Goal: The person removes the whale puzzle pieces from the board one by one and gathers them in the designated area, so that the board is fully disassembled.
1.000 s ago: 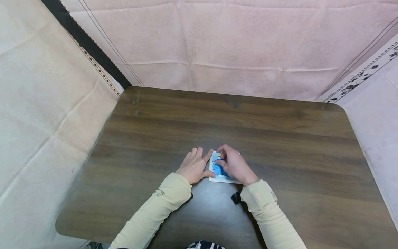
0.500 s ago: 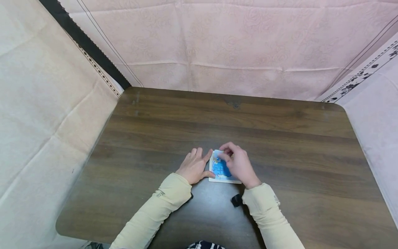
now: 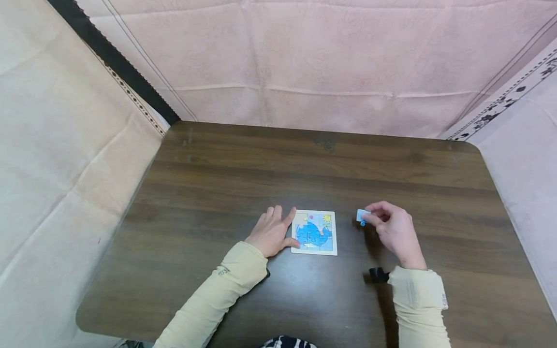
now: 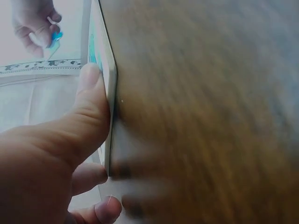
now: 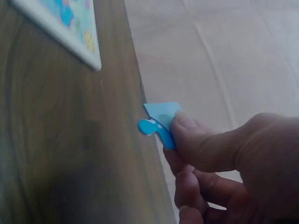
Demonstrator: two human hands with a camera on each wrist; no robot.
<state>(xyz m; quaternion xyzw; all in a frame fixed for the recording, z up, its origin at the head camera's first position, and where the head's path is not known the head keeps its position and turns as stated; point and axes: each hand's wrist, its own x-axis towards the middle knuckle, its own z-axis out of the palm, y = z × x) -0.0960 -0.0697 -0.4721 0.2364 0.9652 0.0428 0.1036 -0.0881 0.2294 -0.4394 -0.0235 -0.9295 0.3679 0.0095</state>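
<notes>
A square jigsaw puzzle board with a pale frame and a blue whale picture lies flat on the table. Spread along its left edge, my left hand touches the frame with thumb and forefinger; the left wrist view has the thumb resting on the frame's rim. To the right of the board, my right hand pinches a light-blue puzzle piece between thumb and fingers, held above the table. The piece has a darker blue rounded knob. A pale beige patch shows at the picture's upper left corner.
The brown wooden table has rounded corners. Pale cloth hangs behind it and at both sides. A black strap end sticks out near the right cuff.
My right hand has lifted away from the board and moved right with a puzzle piece, uncovering the whale picture. The left hand has stayed at the board's left edge.
</notes>
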